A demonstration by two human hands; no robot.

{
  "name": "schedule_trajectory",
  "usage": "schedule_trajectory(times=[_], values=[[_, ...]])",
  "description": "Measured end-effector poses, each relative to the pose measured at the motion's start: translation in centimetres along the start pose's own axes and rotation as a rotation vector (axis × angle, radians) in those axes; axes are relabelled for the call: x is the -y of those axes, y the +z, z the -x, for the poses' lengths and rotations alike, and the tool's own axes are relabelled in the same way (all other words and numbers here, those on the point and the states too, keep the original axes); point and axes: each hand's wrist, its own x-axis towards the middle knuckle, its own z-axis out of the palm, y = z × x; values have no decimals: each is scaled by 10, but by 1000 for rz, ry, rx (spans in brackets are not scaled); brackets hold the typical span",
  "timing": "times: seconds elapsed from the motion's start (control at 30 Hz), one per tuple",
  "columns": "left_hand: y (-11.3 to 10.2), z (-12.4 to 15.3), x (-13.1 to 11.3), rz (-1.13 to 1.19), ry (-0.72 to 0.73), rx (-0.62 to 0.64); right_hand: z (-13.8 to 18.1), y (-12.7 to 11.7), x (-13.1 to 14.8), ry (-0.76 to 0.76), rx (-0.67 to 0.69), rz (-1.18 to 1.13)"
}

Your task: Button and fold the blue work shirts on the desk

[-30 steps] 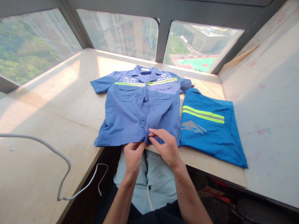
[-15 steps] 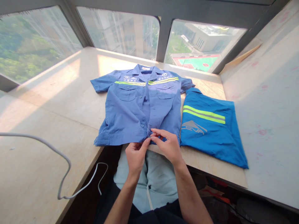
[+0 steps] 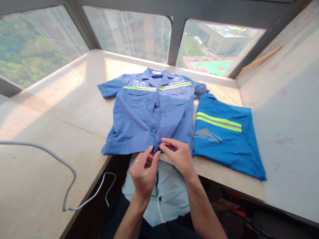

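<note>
A blue short-sleeved work shirt (image 3: 134,122) lies front up with its collar toward the window. Yellow-green reflective stripes cross its chest, and the front is unbuttoned, at least along the visible part. My right hand (image 3: 178,156) pinches the lower corner of the right-hand front edge at the hem between thumb and fingers. Just left of it, below the hem, is my left hand (image 3: 144,167), its thumb and forefinger apart with nothing visible between them. A ring is on one of its fingers. The lowest button at the hem is hidden or too small to make out.
To the right lies a folded brighter blue garment (image 3: 224,139) with a reflective stripe and grey logo. A white cable (image 3: 71,169) loops over the left edge of the stone-like sill (image 3: 57,129). Windows stand behind, and a patterned wall (image 3: 286,132) borders the right.
My left hand has come off the hem, moved slightly down and left, and spread its thumb and forefinger. My right hand stays at the front edge of the shirt.
</note>
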Motion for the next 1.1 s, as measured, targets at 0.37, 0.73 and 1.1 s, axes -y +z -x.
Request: schedule_trajectory(times=[0.37,0.73,1.1], values=[[-2,-3,7,118,-184,114,0,-1,3,56,14,-137],[6,6,14,129,-382,148,-5,3,-9,228,21,-404],[7,9,23,83,-283,57,-5,5,-3,288,86,-453]])
